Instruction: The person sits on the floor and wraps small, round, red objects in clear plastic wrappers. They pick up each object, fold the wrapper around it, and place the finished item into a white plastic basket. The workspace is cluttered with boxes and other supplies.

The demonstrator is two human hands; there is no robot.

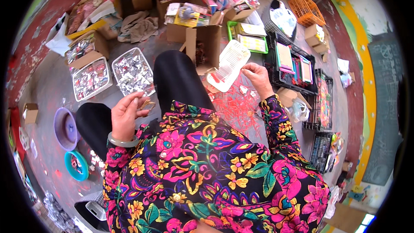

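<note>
A black top with bright flowers is worn nearest the camera, and a pale bangle is worn on the left wrist. By the left hand, a small golden-brown piece is gripped between thumb and fingers, over the gap between the black-clad legs. The right hand is held with its fingertips drawn together, beside the right edge of a white basket; whether anything is pinched there cannot be told. Red scraps are strewn over the floor below this basket, and some red is seen inside it. An open cardboard box is placed at the basket's left. Farther left, two white trays are filled with small mixed pieces, and a purple basin is set near a turquoise one.
</note>
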